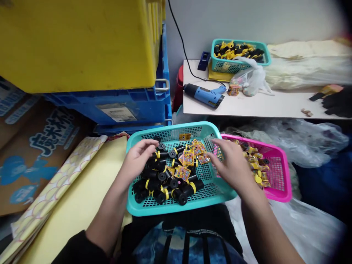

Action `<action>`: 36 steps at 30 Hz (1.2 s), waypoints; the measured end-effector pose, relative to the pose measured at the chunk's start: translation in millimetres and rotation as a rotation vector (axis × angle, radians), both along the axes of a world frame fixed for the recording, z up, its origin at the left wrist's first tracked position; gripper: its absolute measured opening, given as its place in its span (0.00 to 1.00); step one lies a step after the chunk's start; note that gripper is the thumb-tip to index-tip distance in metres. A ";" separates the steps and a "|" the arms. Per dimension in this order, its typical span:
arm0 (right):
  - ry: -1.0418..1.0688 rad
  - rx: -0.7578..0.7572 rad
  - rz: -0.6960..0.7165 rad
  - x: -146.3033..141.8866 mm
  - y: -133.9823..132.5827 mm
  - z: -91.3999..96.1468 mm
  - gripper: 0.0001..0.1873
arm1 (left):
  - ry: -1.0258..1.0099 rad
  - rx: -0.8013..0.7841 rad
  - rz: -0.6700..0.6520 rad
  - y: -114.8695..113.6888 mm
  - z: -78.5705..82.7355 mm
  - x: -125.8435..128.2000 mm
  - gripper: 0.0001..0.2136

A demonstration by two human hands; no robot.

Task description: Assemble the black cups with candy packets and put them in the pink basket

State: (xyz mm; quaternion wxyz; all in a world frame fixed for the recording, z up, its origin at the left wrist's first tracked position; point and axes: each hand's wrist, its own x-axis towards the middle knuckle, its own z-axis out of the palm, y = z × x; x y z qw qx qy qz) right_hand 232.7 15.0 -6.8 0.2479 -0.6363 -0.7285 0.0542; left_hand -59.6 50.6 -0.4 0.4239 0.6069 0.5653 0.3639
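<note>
A turquoise plastic basket [217,200] rests before me, holding many black tubes [189,189] with yellow bands and a loose heap of small printed orange-yellow packets [188,157]. Over the basket's left side, my left hand [140,159] is curled, thumb and fingertips drawn together against the end of a black tube [161,146]. The grip itself is partly hidden. My right hand [232,163] hovers over the basket's right rim with thumb and forefinger spread. Nothing shows between them, and the packets lie just left of its fingertips.
A pink basket [286,179] of yellow pieces stands right, partly behind my right arm. On the white shelf [253,106] are a blue heat gun [205,95], a plastic bag [251,79] and another turquoise basket [268,58]. Yellow [82,47] and blue crates [148,110] rise at left.
</note>
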 end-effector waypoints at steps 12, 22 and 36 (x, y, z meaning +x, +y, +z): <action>-0.290 -0.447 0.408 -39.6 67.4 -20.4 0.10 | 0.317 0.173 -0.407 3.3 1.2 23.9 0.11; 0.294 -0.370 0.538 -40.6 35.1 25.5 0.22 | -0.211 -0.069 -0.138 -8.6 4.0 64.5 0.14; 0.557 -0.303 0.469 -78.2 53.2 31.5 0.23 | -0.595 -0.070 0.202 -14.7 17.0 50.4 0.25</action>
